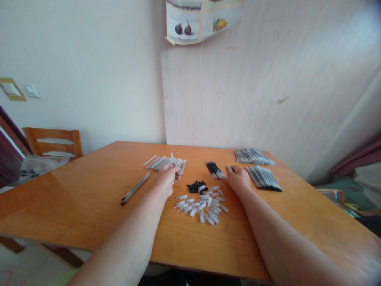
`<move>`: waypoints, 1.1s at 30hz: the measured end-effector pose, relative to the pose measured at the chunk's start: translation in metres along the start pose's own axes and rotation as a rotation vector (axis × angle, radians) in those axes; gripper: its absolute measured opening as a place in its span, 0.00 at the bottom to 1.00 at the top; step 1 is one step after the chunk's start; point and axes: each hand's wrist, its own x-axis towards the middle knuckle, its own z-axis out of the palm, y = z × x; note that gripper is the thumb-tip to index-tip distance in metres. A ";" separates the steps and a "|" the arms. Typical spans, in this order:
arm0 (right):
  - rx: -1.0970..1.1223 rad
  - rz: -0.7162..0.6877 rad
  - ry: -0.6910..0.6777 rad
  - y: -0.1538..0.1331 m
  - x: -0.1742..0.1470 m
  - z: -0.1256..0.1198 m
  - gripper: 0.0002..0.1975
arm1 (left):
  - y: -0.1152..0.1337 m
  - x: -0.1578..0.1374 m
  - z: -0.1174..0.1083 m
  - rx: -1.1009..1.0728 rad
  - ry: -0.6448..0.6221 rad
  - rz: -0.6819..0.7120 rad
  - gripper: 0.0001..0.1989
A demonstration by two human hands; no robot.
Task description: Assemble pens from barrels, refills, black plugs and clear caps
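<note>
A pale wall is rising behind a broad wooden worktop. A sheet of fruit pictures is hanging high up, and a wooden chair is standing at the far left.

The left hand is bending its fingers narrowly together at the near right edge of a pile of white tubes; the view is not showing clearly what it is gripping. The right hand is curling loosely between two groups of pens, and its hidden fingers are leaving its grip impossible to tell.

A far bundle of pens is lying at the back right. Nearer, a row of pens is slanting from far left to near right, black ends pointing toward the person. The white tubes are lying left of centre, most long axes running from near left to far right. Slim pens are slanting the same way, black ends nearest. Black-and-white sticks are pointing their dark ends away and leftward. Any print on these is appearing too small to read.

Small white pieces are scattering in mixed directions at front centre, touching a heap of tiny black pieces.
</note>
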 end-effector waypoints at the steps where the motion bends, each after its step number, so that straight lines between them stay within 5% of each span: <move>1: 0.005 0.015 0.004 0.001 0.001 0.001 0.27 | 0.000 0.000 -0.001 0.023 0.007 0.014 0.06; 8: 0.022 0.050 -0.019 0.003 0.004 0.007 0.27 | 0.008 -0.004 -0.005 0.163 0.116 0.073 0.19; 13: 0.033 0.070 -0.040 0.002 0.003 0.006 0.26 | 0.027 -0.002 -0.009 0.266 0.148 0.139 0.17; 20: 0.073 0.073 -0.066 0.000 0.002 0.004 0.26 | 0.056 0.024 -0.030 0.676 0.167 0.212 0.05; 33: 0.076 0.099 -0.093 -0.001 0.003 0.004 0.27 | 0.067 0.059 -0.063 1.228 0.192 0.216 0.09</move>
